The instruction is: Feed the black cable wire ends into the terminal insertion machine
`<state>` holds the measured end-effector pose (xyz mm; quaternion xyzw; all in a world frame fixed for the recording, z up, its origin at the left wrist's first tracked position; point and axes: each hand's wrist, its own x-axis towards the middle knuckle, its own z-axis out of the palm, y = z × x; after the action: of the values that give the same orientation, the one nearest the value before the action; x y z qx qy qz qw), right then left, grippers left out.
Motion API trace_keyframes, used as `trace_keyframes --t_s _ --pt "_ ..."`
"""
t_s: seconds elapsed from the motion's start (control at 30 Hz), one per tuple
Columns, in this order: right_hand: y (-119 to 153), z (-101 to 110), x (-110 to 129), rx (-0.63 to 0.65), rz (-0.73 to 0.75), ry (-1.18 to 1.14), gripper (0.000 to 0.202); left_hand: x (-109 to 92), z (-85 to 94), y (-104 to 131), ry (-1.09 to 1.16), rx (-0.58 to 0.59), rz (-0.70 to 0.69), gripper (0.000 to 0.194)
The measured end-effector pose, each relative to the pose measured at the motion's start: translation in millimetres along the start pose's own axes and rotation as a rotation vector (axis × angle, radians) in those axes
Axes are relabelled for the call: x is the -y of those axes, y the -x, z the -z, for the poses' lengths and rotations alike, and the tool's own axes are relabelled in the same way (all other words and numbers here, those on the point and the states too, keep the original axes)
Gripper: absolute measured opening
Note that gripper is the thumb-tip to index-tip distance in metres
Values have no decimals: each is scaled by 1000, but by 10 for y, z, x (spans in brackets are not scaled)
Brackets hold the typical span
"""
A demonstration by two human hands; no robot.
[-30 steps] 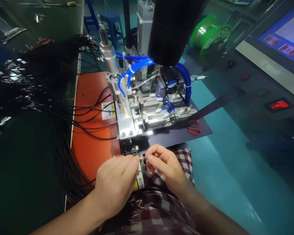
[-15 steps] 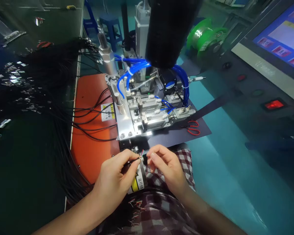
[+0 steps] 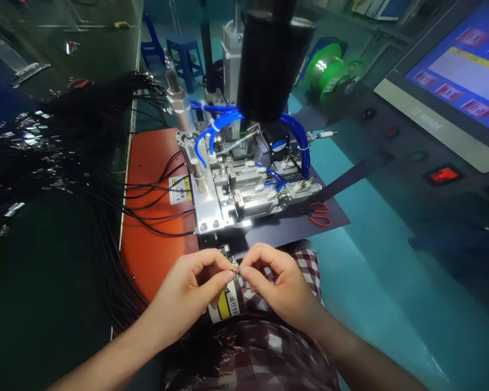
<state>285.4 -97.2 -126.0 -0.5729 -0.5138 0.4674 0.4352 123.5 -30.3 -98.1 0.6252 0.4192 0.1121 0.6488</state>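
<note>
Checkered cloth [image 3: 275, 341] just below the fingers, left hand [image 3: 191, 288] and right hand [image 3: 281, 282] pinching tip to tip, tiny wire end [image 3: 237, 270] gripped right between them, metal machine [image 3: 209, 209] just beyond, green spool [image 3: 324, 68] farther off rightward.

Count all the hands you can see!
2: the left hand and the right hand, with fingertips close together in front of the machine. Both show plainly; I see no others.
</note>
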Motion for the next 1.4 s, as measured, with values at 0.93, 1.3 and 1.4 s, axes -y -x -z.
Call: trace_keyframes --t_s 0.93,1.3,1.4 --pt "-34 -119 -153 55 -315 -867 21 53 -120 11 454 -54 183 23" --pt "-51 -150 -176 87 -331 -975 24 108 -135 6 517 -18 194 22" --pt "-44 -186 -193 90 -333 -1029 23 131 -132 7 551 -6 193 21"
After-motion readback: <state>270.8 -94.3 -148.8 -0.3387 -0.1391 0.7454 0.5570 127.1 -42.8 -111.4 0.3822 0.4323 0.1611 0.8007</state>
